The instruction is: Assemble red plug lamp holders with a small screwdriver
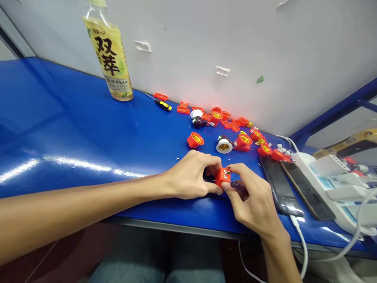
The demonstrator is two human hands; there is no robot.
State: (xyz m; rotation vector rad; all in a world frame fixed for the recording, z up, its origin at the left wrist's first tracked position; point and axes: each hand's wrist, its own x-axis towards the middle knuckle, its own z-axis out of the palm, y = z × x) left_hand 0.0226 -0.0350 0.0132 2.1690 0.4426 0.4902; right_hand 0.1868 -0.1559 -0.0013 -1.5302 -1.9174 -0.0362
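Note:
Just above the blue table, near its front edge, a small red plastic part (223,177) with metal contacts is held between both hands. My left hand (196,175) grips its left side with thumb and fingers. On the other side, the thumb and index finger of my right hand (250,192) pinch the same part. A dark piece shows by my right fingers, too hidden to identify. Beyond my hands lie a loose red socket (195,140) with a gold thread and a white-rimmed socket (224,146).
Several red parts (243,141) lie along the wall. A screwdriver (163,104) and a tall yellow bottle (113,63) stand farther left. At right are two phones (279,184), a white power strip (330,192) and white cables (300,236).

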